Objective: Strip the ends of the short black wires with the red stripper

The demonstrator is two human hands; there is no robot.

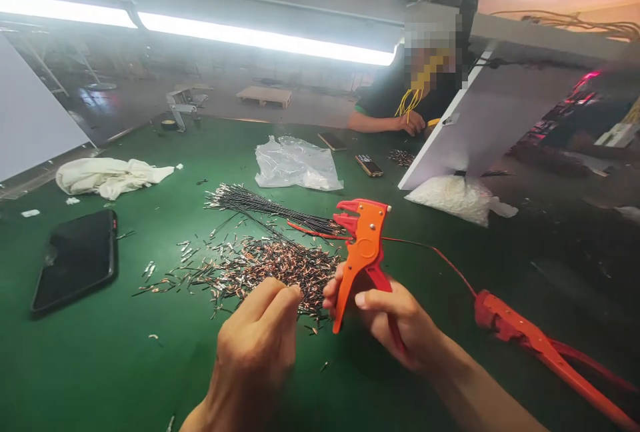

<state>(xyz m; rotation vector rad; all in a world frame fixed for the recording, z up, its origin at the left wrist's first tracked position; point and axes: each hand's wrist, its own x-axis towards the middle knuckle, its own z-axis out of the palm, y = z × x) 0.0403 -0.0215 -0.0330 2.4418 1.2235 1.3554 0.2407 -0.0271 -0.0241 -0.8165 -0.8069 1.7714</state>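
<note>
My right hand point(395, 319) is wrapped round the handles of an orange and red wire stripper point(365, 245), held upright with its red jaws facing left. My left hand point(263, 332) is closed, its fingertips pressed together beside the stripper; what it holds, if anything, is hidden. Just beyond both hands lies a pile of short black wire pieces with copper and silver ends point(280, 269). Behind that pile, a bundle of long thin black wires point(270, 205) runs toward the stripper's jaws, with a red strand beside it.
On the green table point(125, 365) are a black phone point(77, 259), a white cloth point(113, 177), a clear plastic bag point(297, 164) and, at right, a second orange tool point(540, 345). Across the table a person's hand point(413, 123) is near yellow wires. A white panel point(460, 119) stands at right.
</note>
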